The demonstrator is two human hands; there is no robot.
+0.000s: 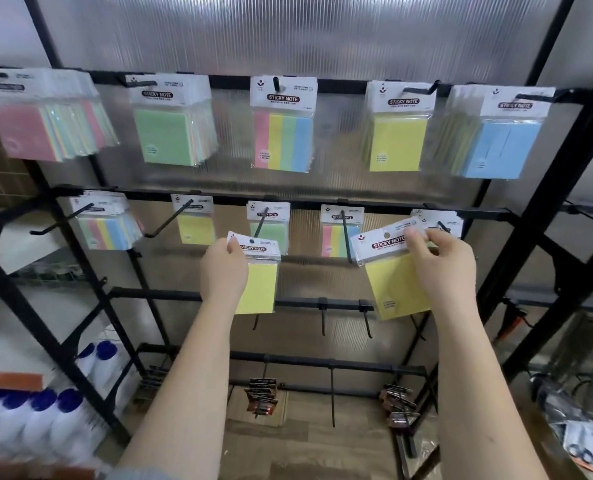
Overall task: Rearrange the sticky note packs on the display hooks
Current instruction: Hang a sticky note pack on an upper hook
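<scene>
While we pinch each yellow sticky note pack by its white header card, left hand (224, 268) on one pack (258, 275), right hand (442, 261) on the other (394, 271), both hang just below the middle hook rail (309, 201). Light and slippery in film, they look best held near the punched hole.

Two hands: the left (223, 268) and the right (442, 261). Each holds one yellow pack, so two held packs (258, 285) (397, 289). The top rail (343, 85) carries five hooked bunches of packs, the second rail (305, 202) five more. Two lower rails (298, 302) (357, 366) bear only hooks. At least five white bottles (42, 419) stand lower left.
</scene>
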